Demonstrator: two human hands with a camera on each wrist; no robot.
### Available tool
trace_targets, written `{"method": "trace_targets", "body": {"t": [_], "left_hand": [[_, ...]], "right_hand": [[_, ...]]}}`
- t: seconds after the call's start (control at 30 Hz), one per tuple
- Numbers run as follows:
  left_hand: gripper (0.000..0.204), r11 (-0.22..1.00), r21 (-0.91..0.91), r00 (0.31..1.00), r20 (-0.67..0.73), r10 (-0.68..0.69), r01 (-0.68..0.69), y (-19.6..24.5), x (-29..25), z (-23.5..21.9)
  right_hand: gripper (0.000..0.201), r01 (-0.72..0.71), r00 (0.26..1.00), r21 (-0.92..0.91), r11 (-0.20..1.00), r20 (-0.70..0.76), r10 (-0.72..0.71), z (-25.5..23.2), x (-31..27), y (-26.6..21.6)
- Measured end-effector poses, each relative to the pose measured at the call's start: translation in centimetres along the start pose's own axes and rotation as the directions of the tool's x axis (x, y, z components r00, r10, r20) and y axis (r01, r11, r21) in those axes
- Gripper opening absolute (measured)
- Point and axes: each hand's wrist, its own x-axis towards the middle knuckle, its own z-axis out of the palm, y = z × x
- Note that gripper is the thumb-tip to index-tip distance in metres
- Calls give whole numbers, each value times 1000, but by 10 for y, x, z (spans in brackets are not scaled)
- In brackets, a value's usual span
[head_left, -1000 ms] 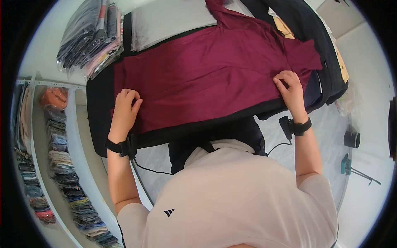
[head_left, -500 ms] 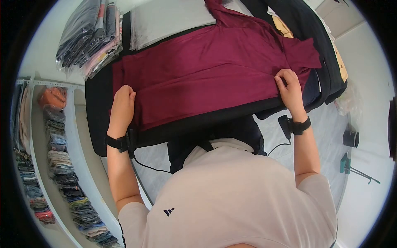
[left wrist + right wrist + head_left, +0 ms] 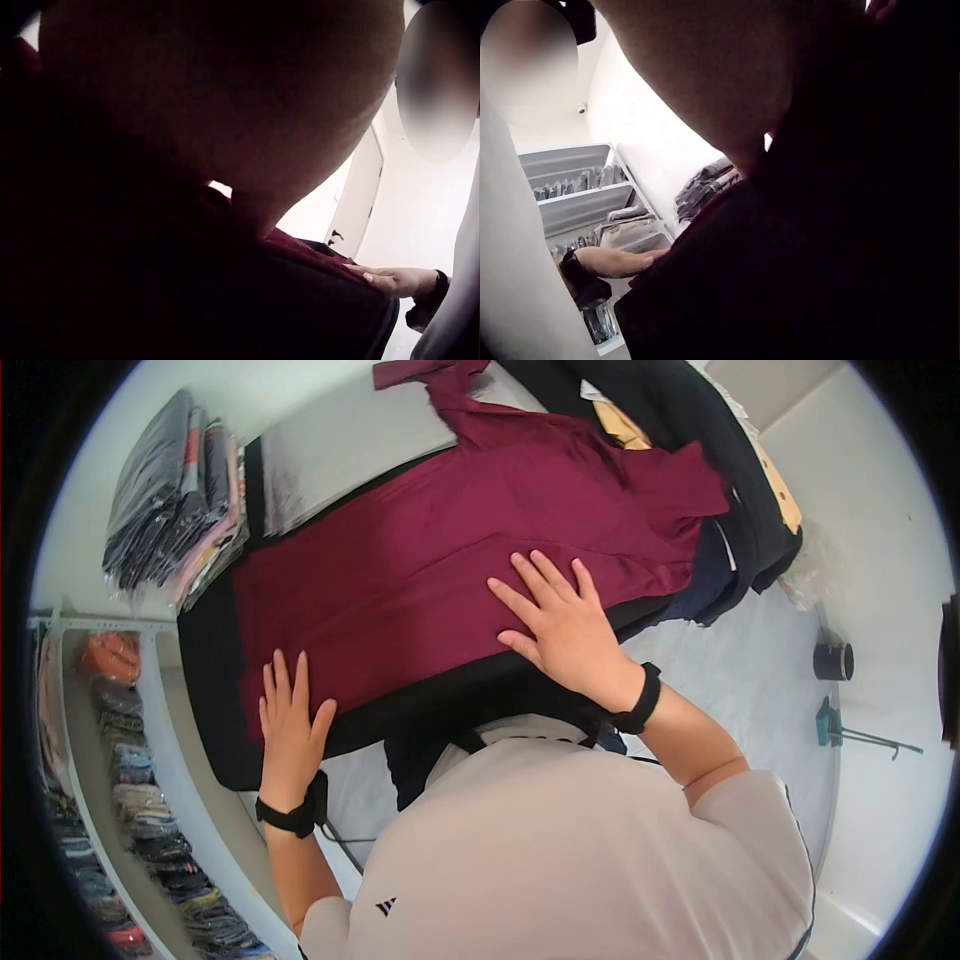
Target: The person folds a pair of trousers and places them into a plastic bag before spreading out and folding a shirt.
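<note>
A long maroon dress [image 3: 400, 560] lies spread over a black-covered table [image 3: 205, 690], one sleeve reaching toward the far side and its upper part at the right. On the dress's left end, at the near corner, my left hand [image 3: 290, 735] rests with straight fingers pointing away from me. My right hand [image 3: 570, 635] lies palm down with spread fingers on the near side of the dress, around its middle. Both wrist views are mostly dark, filled by a hand and cloth close up; the left one also shows the right hand [image 3: 394, 280] on the dress's edge.
Bagged folded clothes [image 3: 165, 500] are piled at the far left. Clear plastic bags [image 3: 340, 460] lie flat behind the dress. Dark garments [image 3: 740, 500] heap up on the right, and shelves [image 3: 155, 730] of packed clothes stand to the left.
My right hand has moved left from near the sleeve to the middle and flattened out. My left hand's bent fingers have straightened on the cloth. The head view has shifted.
</note>
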Motion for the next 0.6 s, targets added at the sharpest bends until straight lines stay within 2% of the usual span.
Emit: {"method": "trace_targets", "body": {"t": [0.17, 0.3, 0.37, 0.43, 0.47, 0.5, 0.53, 0.57, 0.6], "left_hand": [[65, 999, 2, 999, 6, -51, 51, -7, -1, 11], [65, 998, 31, 998, 28, -51, 51, -9, -1, 11], [65, 999, 25, 998, 34, -49, 49, -7, -1, 7], [64, 998, 25, 998, 28, -51, 50, -12, 0, -2], [63, 980, -199, 999, 45, 15, -5, -23, 2, -11], [63, 909, -412, 995, 44, 85, -59, -35, 3, -22], [62, 904, -422, 997, -5, 77, -72, -46, 8, -40], [55, 938, -336, 993, -103, 52, -83, -47, 10, -64], [49, 937, -340, 990, -138, 37, -82, -52, 17, -84]], "right_hand": [[55, -106, 994, -50, 993, -1, 106, -4, -19, 35], [55, -303, 952, -195, 933, -102, 288, -6, -48, 78], [59, -298, 954, -138, 945, -82, 289, -12, -55, 86], [62, -265, 961, -105, 959, 47, 271, -26, -53, 85], [66, -297, 949, 15, 955, 112, 293, -46, -48, 87], [64, -269, 962, 93, 959, 72, 263, -67, -35, 93], [58, -266, 964, 168, 949, 62, 259, -92, -18, 98], [53, -259, 966, 244, 935, 52, 254, -114, 2, 102], [45, -218, 976, 280, 935, 40, 215, -129, 27, 108]]}}
